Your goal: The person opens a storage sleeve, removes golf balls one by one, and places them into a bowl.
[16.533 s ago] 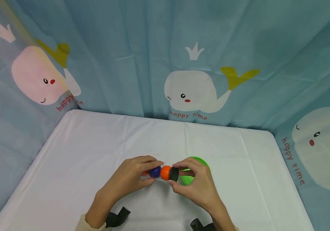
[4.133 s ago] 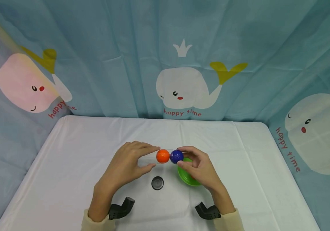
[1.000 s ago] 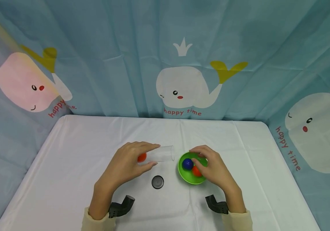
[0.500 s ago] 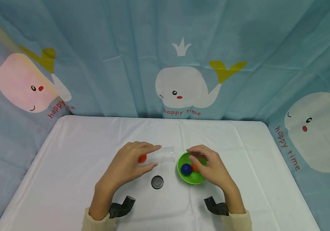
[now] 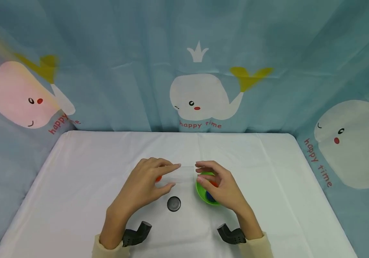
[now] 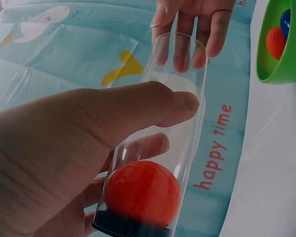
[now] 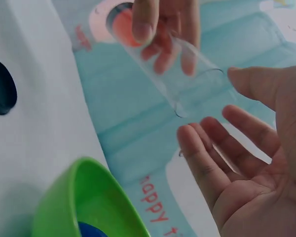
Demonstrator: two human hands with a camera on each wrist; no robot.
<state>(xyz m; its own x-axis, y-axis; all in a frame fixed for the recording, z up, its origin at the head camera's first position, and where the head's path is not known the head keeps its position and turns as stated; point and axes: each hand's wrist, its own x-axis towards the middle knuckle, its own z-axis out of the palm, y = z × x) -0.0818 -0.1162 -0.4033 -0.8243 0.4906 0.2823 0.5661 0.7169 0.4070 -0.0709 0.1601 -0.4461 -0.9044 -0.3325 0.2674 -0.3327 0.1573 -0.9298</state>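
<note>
My left hand (image 5: pixel 143 184) grips a clear plastic tube (image 5: pixel 185 175), thumb on one side and fingers on the other. Inside it, at the end closed by a black cap (image 6: pixel 128 225), lies an orange-red ball (image 6: pixel 143 190). The tube's uncovered mouth points toward my right hand (image 5: pixel 220 184), whose spread fingers hold nothing and hover close to the rim, as the right wrist view shows. Partly behind that hand stands a green bowl (image 5: pixel 202 193) holding a blue ball (image 6: pixel 286 22) and an orange ball (image 6: pixel 276 43).
A loose black cap (image 5: pixel 174 204) lies on the white-covered table (image 5: pixel 107 150), in front of the tube. Black camera mounts (image 5: pixel 137 233) sit on both wrists. A blue curtain (image 5: pixel 123 89) with whale prints surrounds the table's back and sides.
The blue and orange balls have left the tube and lie in the bowl. My right hand has moved left from over the bowl to the tube's mouth. My left hand keeps its grip.
</note>
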